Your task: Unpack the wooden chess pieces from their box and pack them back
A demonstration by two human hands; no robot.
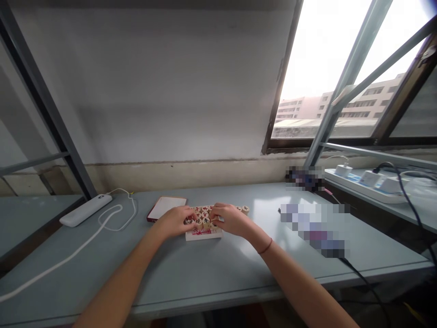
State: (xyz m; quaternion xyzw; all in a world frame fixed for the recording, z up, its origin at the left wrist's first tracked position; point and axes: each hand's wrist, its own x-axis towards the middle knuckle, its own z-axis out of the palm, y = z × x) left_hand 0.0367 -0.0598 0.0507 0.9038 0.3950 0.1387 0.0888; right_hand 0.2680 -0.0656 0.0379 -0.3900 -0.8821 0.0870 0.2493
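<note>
Round game pieces (205,222) bunched between two curled hands

Left hand (175,222) and right hand (229,220) flank them; whether either clamps one, I cannot tell. They sit at a white box (205,236); uneven pressure could tip edge pieces onto the table (191,273).

Pieces (205,222) in or atop box (204,236) on desk (194,273); case (167,207) left, behind; power strip (362,187) far right.

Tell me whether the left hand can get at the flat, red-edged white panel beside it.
Probably yes. The left hand is at the round pieces, with the panel close by on its left and nothing visible between; it would likely need to leave the pieces.
</note>
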